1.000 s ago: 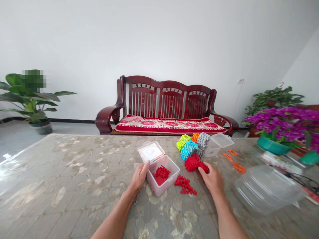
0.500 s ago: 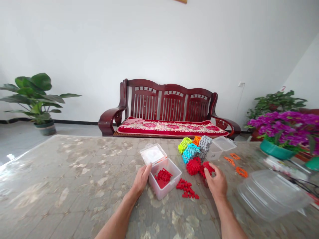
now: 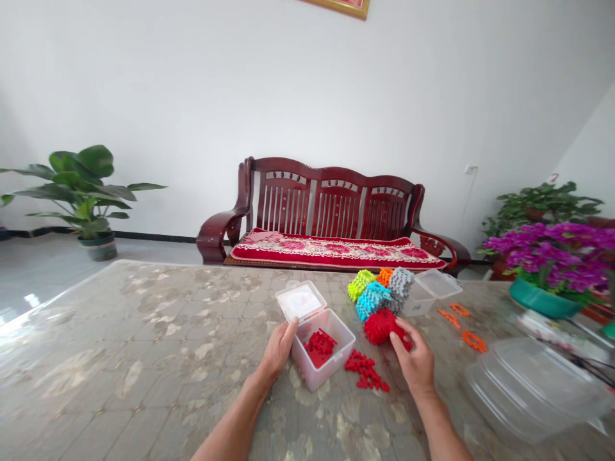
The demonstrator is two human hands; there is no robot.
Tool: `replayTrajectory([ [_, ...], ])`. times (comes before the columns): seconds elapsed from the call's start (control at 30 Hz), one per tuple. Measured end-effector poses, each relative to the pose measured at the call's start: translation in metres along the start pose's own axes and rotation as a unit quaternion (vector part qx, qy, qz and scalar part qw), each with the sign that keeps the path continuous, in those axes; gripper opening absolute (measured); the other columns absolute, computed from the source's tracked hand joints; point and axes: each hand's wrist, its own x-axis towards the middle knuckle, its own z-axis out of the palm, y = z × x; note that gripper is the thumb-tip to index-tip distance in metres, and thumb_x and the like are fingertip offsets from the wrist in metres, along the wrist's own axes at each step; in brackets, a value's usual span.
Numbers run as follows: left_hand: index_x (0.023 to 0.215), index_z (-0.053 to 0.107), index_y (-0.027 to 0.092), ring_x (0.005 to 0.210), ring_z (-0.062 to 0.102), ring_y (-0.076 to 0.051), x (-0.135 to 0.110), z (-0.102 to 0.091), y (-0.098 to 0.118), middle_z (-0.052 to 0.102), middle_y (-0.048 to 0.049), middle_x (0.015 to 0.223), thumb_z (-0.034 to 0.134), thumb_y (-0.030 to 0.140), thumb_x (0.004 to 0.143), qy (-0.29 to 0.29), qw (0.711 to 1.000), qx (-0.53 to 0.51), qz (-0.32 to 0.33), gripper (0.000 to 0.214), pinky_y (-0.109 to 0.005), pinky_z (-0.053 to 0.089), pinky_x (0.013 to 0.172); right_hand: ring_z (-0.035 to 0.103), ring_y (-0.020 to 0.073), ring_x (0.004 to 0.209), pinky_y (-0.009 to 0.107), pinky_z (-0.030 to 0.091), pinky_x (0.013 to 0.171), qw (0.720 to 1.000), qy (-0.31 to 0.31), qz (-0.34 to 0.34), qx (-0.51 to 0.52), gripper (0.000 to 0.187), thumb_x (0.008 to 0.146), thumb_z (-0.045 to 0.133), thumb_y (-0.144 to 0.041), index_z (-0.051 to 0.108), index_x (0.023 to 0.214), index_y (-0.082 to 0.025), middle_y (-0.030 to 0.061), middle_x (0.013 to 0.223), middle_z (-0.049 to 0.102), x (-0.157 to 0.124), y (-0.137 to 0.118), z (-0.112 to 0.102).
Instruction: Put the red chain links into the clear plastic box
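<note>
Grip of the right hand [image 3: 417, 358]: thumb and fingers clamped on the right end of a red stack [image 3: 379, 326] at the desk [image 3: 168, 378]. Loose red pieces [image 3: 365, 369] near it, and red parts [image 3: 319, 346] inside the open box [image 3: 313, 378], are judged outstanding. Left hand [image 3: 278, 349] touches the box; whether clamped, cannot tell. Beyond, lime stack [image 3: 360, 285], blue stack [image 3: 371, 301], orange stack [image 3: 385, 276] and grey stack [image 3: 400, 288] look assembled. Orange pieces [image 3: 475, 343] lie apart.

- Small, square, frosted box [image 3: 312, 379]: translucent plastic, smooth and faintly shiny.
- Bumpy red cluster of toothed pieces [image 3: 379, 326]: plastic-looking, rough, matt.
- Patterned grey-brown table cover [image 3: 168, 365]: smooth, with a light sheen.
- Dark red-brown slatted bench [image 3: 214, 227]: polished, glossy wood.
- Long red-and-cream floral seat cover [image 3: 312, 251]: matt cloth.
- Rounded teal flower bowl [image 3: 541, 301]: smooth, plastic-looking.
</note>
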Motion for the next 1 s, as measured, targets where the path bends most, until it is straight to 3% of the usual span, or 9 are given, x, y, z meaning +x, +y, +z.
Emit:
replayTrajectory([
  [0.13,0.098,0.076,0.01,0.096,0.068,-0.031,0.001,-0.001,-0.002,0.079,-0.0099,0.093,0.033,0.063,0.094,-0.004,1.0,-0.007,-0.011,0.068,-0.037,0.054,0.088,0.068,0.027,0.103,0.041,0.056,0.087,0.999,-0.008,-0.019,0.025,0.04,0.078,0.065,-0.048,0.071,0.104,-0.017,0.0138,0.113,0.073,-0.003,-0.018,0.006],
  [0.23,0.101,0.075,0.01,0.099,0.068,-0.031,0.001,-0.001,-0.003,0.079,-0.0102,0.097,0.034,0.062,0.094,-0.009,1.0,-0.014,-0.016,0.067,-0.037,0.054,0.09,0.067,0.0262,0.105,0.042,0.055,0.09,0.996,-0.054,-0.063,0.035,0.037,0.081,0.065,-0.041,0.069,0.11,-0.018,0.0128,0.116,0.071,-0.007,-0.042,0.009],
  [0.43,0.106,0.075,0.009,0.099,0.069,-0.03,0.001,-0.001,-0.001,0.078,-0.01,0.103,0.034,0.06,0.095,-0.022,1.0,-0.02,-0.009,0.066,-0.037,0.052,0.092,0.059,0.0245,0.115,0.043,0.047,0.102,0.955,-0.246,-0.164,0.033,0.04,0.08,0.065,-0.023,0.065,0.12,-0.025,0.0079,0.123,0.067,-0.016,-0.113,0.025],
  [0.57,0.11,0.073,0.009,0.103,0.068,-0.03,0.001,-0.001,0.003,0.077,-0.0099,0.108,0.034,0.059,0.096,-0.027,0.999,-0.022,0.008,0.065,-0.038,0.05,0.095,0.059,0.0234,0.112,0.04,0.046,0.101,0.911,-0.376,-0.17,-0.008,0.049,0.072,0.066,-0.014,0.066,0.12,-0.025,0.0042,0.12,0.07,-0.013,-0.148,0.047],
  [0.8,0.099,0.073,0.01,0.101,0.067,-0.03,0.003,-0.001,0.003,0.077,-0.0111,0.104,0.035,0.058,0.094,-0.024,1.0,-0.013,0.011,0.062,-0.039,0.049,0.096,0.059,0.0228,0.116,0.035,0.043,0.104,0.842,-0.514,-0.161,-0.034,0.048,0.069,0.067,-0.012,0.069,0.116,-0.022,0.0058,0.122,0.069,0.0,-0.152,0.074],
  [1.0,0.084,0.071,0.012,0.089,0.066,-0.027,0.004,0.0,0.0,0.077,-0.0098,0.091,0.032,0.058,0.094,-0.007,1.0,0.019,0.008,0.061,-0.035,0.051,0.084,0.062,0.0234,0.108,0.031,0.045,0.095,0.809,-0.56,-0.168,-0.065,0.037,0.068,0.069,-0.014,0.074,0.105,-0.021,0.0048,0.112,0.072,0.006,-0.148,0.082],
])
